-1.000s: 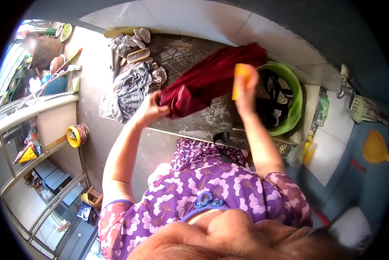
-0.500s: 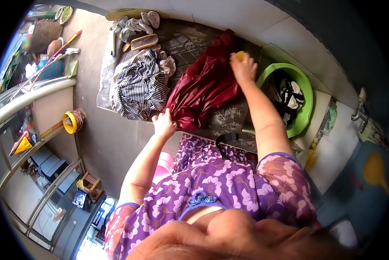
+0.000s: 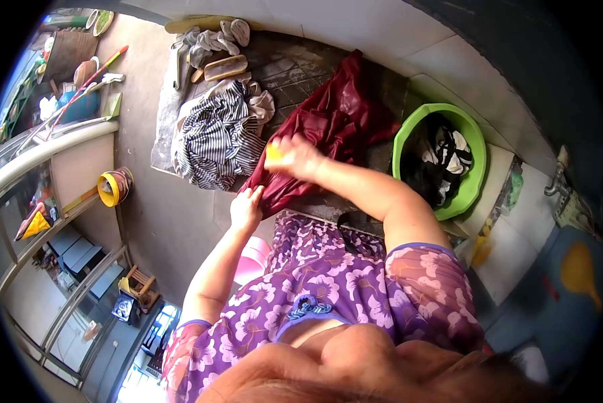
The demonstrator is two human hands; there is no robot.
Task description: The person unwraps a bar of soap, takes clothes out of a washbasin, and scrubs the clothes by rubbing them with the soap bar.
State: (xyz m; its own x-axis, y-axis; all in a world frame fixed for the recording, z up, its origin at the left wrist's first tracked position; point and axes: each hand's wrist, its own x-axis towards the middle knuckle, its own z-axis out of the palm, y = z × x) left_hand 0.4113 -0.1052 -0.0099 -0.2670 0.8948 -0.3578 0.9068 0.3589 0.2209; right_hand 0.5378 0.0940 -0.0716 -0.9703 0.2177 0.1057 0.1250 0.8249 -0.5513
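Observation:
A dark red garment [image 3: 338, 101] lies wet and creased across the dark slab. My left hand [image 3: 247, 209] pinches its near left corner at the slab's edge. In my right hand [image 3: 298, 158], somewhat blurred, is a yellow bar of soap [image 3: 273, 154], held against the cloth just above my left hand. Left of the garment sits a bunched black-and-white striped garment [image 3: 217, 138]. A wooden scrubbing brush [image 3: 225, 68] rests behind that bundle.
On the right, a green basin [image 3: 477, 168] holds black and white clothes. Grey and white socks [image 3: 211, 40] lie at the slab's far left. A pink tub [image 3: 251, 260] stands by my legs, a yellow bucket [image 3: 111, 188] on the floor at left. A tap [image 3: 558, 171] juts from the right wall.
My right hand has swept with the soap from the garment's far right side to near my left hand. The garment's right side has spread toward the basin; its held corner has shifted slightly nearer me.

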